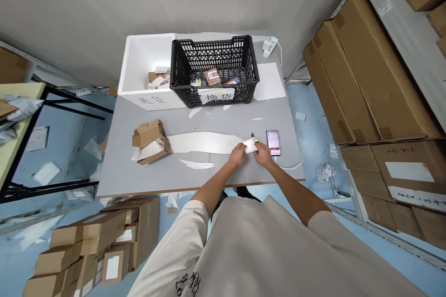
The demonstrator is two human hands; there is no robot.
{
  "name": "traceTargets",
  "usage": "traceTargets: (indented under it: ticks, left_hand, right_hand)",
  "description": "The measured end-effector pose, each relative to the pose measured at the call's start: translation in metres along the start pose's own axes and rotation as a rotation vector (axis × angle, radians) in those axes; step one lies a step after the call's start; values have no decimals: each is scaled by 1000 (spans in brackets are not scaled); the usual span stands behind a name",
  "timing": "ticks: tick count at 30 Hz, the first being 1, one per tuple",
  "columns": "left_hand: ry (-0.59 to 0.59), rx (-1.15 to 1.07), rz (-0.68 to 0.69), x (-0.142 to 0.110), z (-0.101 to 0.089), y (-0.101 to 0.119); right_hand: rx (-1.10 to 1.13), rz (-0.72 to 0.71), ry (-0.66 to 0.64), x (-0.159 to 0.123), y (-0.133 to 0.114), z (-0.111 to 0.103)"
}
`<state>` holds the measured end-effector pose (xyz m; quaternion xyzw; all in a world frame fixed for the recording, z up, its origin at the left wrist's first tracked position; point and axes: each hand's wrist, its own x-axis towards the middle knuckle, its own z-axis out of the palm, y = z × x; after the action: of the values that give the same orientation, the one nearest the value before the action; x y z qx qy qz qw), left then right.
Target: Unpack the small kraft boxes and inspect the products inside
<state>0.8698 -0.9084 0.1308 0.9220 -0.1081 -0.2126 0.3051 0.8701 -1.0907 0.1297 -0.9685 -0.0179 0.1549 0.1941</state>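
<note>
A long strip of white foam sheet (202, 143) lies flat across the grey table. At its right end sits a small flat white bundle (249, 145), with a bit of yellow-green and black showing at its upper right edge. My left hand (238, 154) closes on the bundle's left end, and my right hand (263, 154) grips its right end. What is inside the bundle is hidden. Just right of my right hand lies a phone (274, 143) with its screen lit and a white cable plugged in. An open cardboard box (149, 141) with white sheet inside stands at the strip's left end.
Behind the strip stand a black plastic crate (214, 82) with small packages and a white foam bin (146, 69) with items. A power strip (270, 47) and a white paper (270, 81) lie at the back right. Cartons (376, 79) fill the shelf on the right.
</note>
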Motion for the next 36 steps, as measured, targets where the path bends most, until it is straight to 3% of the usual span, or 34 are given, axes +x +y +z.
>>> traceTargets:
  ticks: [4, 8, 15, 21, 25, 29, 36]
  left_hand:
    - [1, -141, -74, 7, 16, 0]
    - [64, -251, -123, 5, 20, -4]
    - [158, -368, -256, -3, -3, -30]
    - [322, -426, -320, -23, -27, -52]
    - [327, -444, -257, -35, -38, -62]
    - [256, -418, -237, -40, -40, -70]
    - [181, -241, -208, -49, -39, -75]
  right_hand:
    - [47, -16, -4, 3, -1, 0]
    - [95, -59, 12, 9, -12, -2]
    - [113, -261, 9, 21, -51, -2]
    - [117, -412, 11, 9, -85, 2]
    - [170, -367, 16, -5, -95, 5]
    - [188, -294, -21, -11, -93, 13]
    - [54, -158, 31, -8, -83, 27]
